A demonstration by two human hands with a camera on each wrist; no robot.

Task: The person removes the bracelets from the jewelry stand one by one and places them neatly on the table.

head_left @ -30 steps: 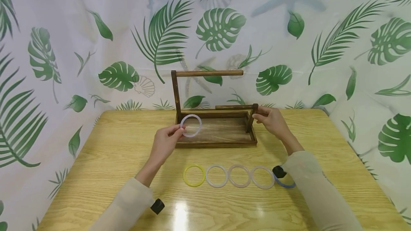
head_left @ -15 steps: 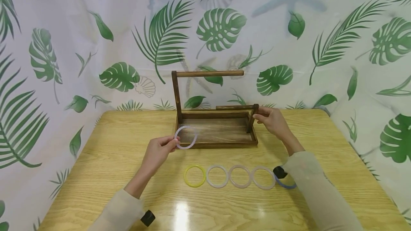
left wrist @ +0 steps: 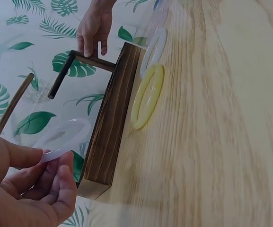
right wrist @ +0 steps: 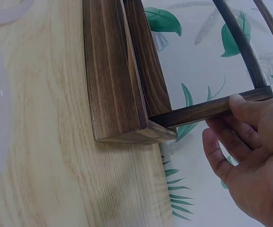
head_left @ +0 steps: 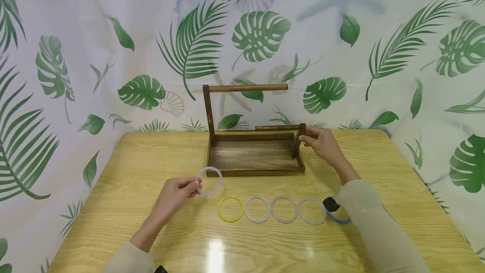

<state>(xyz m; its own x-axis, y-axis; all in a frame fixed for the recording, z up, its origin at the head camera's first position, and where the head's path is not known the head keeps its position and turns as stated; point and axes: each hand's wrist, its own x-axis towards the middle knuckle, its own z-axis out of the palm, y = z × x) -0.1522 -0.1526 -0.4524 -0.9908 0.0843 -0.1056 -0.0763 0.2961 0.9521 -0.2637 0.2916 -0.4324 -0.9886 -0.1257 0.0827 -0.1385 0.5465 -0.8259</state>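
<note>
My left hand (head_left: 172, 195) pinches a pale lilac ring (head_left: 221, 180) between thumb and fingers, raised off the table before the front left corner of a dark wooden rack (head_left: 255, 172). The rack is a shallow tray with a tall left post (head_left: 209, 115) and a short right post (head_left: 298, 142). Each post carries a sideways bar with a free end. With thumb and fingers, my right hand (head_left: 322, 143) holds the short post near its top, as the right wrist view also shows. No ring hangs on the upper bar (head_left: 248, 87) or the lower bar (head_left: 278, 127).
In front of the rack, a row of rings lies on the wooden table (head_left: 151, 155): yellow (head_left: 218, 209), whitish (head_left: 258, 221), pale pink (head_left: 284, 222), another pale one (head_left: 312, 223), and blue (head_left: 341, 221), partly behind the right sleeve. A leaf-patterned curtain (head_left: 144, 20) stands behind the table.
My left hand has drawn the lilac ring down, left and toward me, from over the tray to in front of its corner. My right hand has stayed on the short post.
</note>
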